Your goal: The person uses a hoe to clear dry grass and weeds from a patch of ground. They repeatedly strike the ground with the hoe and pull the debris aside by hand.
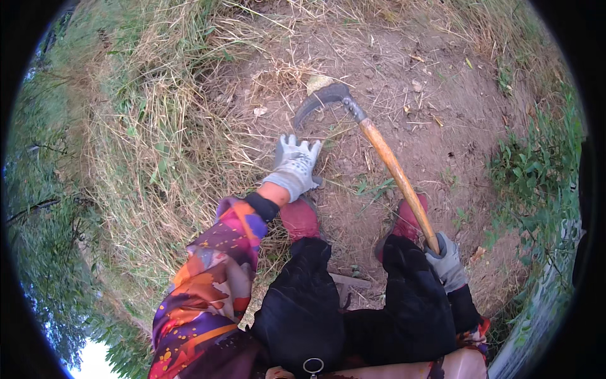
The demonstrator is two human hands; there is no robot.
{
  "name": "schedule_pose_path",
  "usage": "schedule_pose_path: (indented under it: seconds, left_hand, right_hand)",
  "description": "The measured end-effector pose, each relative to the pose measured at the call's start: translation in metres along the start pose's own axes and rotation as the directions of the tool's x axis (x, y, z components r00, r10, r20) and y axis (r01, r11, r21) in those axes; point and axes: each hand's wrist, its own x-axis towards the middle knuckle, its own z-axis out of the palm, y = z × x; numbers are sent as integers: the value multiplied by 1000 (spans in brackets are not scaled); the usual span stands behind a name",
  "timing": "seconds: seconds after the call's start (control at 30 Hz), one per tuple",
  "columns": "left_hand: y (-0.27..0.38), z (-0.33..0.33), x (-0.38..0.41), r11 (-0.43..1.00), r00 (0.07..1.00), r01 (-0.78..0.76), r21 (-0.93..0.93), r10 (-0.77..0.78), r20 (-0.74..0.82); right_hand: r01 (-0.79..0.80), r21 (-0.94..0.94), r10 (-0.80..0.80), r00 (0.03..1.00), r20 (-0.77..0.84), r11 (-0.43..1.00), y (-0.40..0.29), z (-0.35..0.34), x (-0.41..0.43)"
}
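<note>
My right hand, in a pale work glove, is closed around the lower end of a long wooden handle. The handle belongs to a sickle that slants up and to the left. Its dark curved metal blade lies by a pale yellowish stone or lump and points down to the left over the soil. My left hand, gloved in white and grey, is spread with its fingers apart just below the blade tip. It holds nothing that I can see and is beside the cut dry grass.
My red shoes stand on the bare brown soil, with my knees bent. A small wooden piece lies between my legs. Green leafy plants grow at the right, next to a pale surface. Bushes stand at the left.
</note>
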Motion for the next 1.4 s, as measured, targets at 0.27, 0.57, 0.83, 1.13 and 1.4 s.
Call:
schedule_pose_path:
  seconds: [0.27, 0.57, 0.83, 1.13, 1.4]
  left_hand:
    - [28, 61, 15, 833, 990, -129, -538, 141, -19]
    - [-95, -26, -20, 795, 755, 232, -560, -510, -411]
    - [-212, -62, -72, 690, 672, 716, 106, -640, -374]
    - [-185, -29, 9, 919, 914, 378, -109, -389, -114]
    - [-245, 3, -5, 862, 808, 460, 214, -506, 301]
  right_hand:
    - [-84, 202, 88, 996, -13, 976, -5, 0, 4]
    - [32, 17, -29, 991, -134, 999, 21, 0, -9]
    - [103, 79, -102, 995, -20, 992, -24, 5, 24]
    - [110, -119, -112, 994, -7, 987, -50, 5, 36]
    - [190, -137, -202, 976, -81, 972, -72, 20, 52]
